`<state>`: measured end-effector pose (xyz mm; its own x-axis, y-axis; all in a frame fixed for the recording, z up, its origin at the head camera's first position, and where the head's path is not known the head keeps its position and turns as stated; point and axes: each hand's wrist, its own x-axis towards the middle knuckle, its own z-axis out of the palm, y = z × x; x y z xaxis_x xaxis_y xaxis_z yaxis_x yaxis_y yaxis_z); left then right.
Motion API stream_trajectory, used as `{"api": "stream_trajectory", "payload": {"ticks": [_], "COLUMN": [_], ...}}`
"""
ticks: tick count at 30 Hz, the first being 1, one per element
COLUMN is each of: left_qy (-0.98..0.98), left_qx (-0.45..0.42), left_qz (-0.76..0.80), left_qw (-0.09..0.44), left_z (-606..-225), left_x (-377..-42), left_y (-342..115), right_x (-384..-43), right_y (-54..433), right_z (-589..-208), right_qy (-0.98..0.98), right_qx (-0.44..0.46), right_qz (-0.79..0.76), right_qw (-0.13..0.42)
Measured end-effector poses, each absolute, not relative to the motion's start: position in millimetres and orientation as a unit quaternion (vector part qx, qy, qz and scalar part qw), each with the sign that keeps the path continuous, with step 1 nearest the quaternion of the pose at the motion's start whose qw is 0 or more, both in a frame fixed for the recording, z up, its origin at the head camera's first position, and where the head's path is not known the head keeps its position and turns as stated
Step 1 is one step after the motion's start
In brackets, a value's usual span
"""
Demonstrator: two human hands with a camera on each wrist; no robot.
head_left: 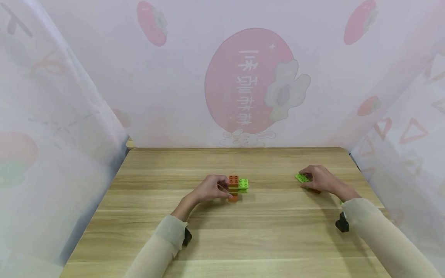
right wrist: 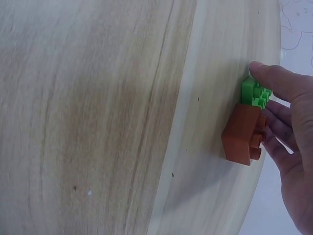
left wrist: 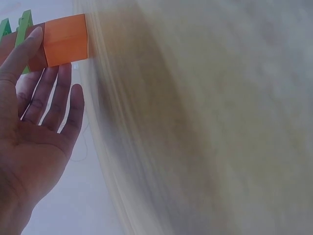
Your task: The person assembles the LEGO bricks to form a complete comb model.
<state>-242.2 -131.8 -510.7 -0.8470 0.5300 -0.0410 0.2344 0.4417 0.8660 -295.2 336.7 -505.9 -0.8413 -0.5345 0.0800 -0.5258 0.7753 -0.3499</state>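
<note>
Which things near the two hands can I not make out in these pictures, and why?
- Head view: most of the brown block, covered by the right hand.
- Head view: what the small green thing is, partly hidden by the right sleeve.
- Left wrist view: one end of the stack, cut off by the left edge.
- Left wrist view: the table's wood grain, mostly blurred.

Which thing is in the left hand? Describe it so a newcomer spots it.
Start with the wood-grain table, then find the left hand near its middle. It holds a brick stack. Unlike the low bricks by the right hand, it is several layers tall, orange at the bottom, with green jutting sideways.
</note>
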Motion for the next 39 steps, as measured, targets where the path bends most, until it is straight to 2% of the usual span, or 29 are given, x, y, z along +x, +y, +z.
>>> {"api": "stream_trajectory", "payload": {"ticks": [30, 39], "left_qy": [0.84, 0.84], "left_qx": [0.239, 0.231], "left_qz": [0.467, 0.467], "left_qw": [0.141, 0.154], "left_z": [-511, -510], "left_x": [-243, -242], "left_y": [-132, -132], "right_x": [-289, -287], "right_y": [323, 311], "right_z": [-500, -490], "right_qy": [0.919, 0.92], "right_qx": [-0.31, -0.303], "right_qz": [-0.241, -0.246], "right_qw": [0.012, 0.01]}}
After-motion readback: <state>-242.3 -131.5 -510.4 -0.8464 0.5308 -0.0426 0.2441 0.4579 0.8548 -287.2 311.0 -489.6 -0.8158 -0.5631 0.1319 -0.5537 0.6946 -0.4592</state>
